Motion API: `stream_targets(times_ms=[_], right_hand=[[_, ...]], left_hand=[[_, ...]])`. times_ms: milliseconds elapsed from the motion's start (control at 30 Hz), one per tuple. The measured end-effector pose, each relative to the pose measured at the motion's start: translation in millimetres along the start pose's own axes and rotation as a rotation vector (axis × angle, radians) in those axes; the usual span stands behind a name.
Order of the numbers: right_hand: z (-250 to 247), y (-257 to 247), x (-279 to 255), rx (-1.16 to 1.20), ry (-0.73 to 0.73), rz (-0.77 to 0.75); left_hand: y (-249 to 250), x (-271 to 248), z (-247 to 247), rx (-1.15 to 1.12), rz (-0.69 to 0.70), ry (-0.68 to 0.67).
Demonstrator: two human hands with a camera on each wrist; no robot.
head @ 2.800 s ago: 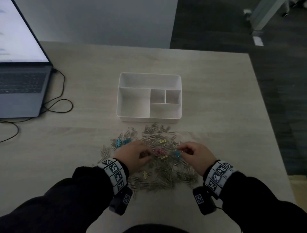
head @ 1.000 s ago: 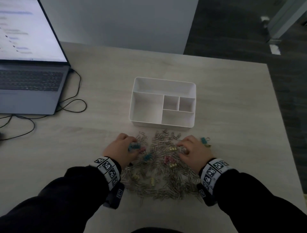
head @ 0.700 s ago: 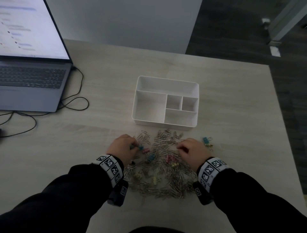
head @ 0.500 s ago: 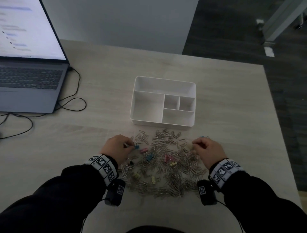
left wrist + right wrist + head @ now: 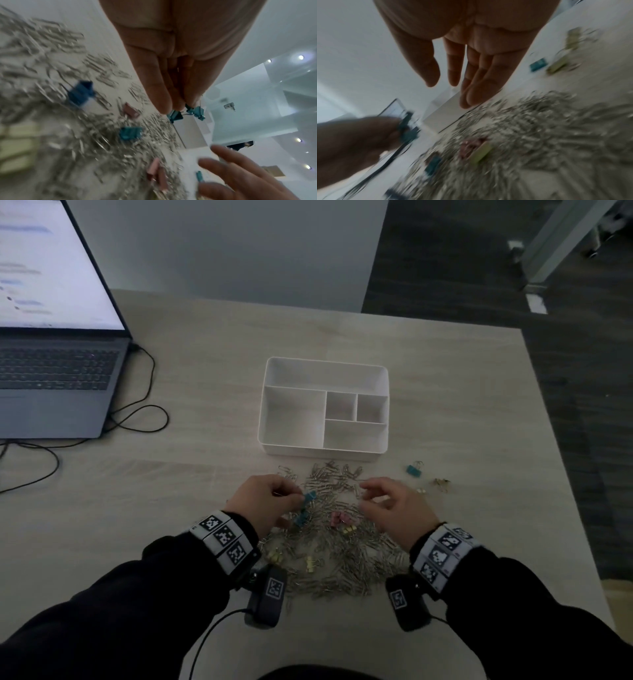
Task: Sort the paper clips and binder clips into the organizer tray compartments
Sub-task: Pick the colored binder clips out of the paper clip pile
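The white organizer tray [image 5: 324, 364] stands mid-table, and I see nothing in its compartments. In front of it lies a pile of silver paper clips [image 5: 342, 563] mixed with pink [image 5: 339, 518], yellow [image 5: 310, 564] and blue binder clips [image 5: 301, 519]. My left hand [image 5: 298, 498] hovers over the pile's left side and pinches two linked blue binder clips [image 5: 176, 116] at the fingertips. Over the pile's right side my right hand [image 5: 366, 494] is held with relaxed, spread fingers [image 5: 453, 75], holding nothing.
A lone blue binder clip [image 5: 413, 469] and small gold clips [image 5: 442, 482] lie right of the pile. An open laptop [image 5: 51, 385] with black cables [image 5: 137, 419] sits at the far left. The table's right edge [image 5: 561, 474] is close.
My right hand moved right to the set-aside blue clip, then came back left over the pile, open. My left hand has lifted blue binder clips off the pile's left side.
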State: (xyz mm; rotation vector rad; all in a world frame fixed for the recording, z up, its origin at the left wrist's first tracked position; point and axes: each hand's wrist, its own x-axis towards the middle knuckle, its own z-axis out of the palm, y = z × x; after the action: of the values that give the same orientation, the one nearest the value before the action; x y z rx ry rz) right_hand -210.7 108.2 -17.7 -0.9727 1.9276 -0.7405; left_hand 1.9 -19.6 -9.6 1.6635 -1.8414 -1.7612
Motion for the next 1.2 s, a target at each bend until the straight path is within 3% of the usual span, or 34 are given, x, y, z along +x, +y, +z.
stream_targets(times_ms=[133,267,433,700,833,967,1067,1200], right_hand=[[26,-23,-10,0.016,-0.182,-0.112],[34,-24,-17,-0.034,-0.112,-0.169],[23,-7,-23,0.004,-0.089,-0.061],[-43,59,-1,-0.421,0.147,0.154],[-57,75,-1,-0.498,0.134,0.210],[-56,67,-4,-0.493,0.246,0.255],[-43,54,-3,-0.486,0.249,0.143],[-10,28,-3,-0.547,-0.008,-0.132]], left_hand=[[14,-9,22,-0.137,0.004,-0.066],[21,-17,40,-0.198,0.000,-0.153],[16,-23,49,-0.167,0.008,-0.215],[-13,-9,0,0.405,0.120,0.033],[-35,-6,-34,0.534,0.096,0.121],[-50,-8,-46,0.551,0.083,0.129],[-55,-9,-43,0.578,0.123,0.091],[-54,-12,-30,0.642,0.194,0.001]])
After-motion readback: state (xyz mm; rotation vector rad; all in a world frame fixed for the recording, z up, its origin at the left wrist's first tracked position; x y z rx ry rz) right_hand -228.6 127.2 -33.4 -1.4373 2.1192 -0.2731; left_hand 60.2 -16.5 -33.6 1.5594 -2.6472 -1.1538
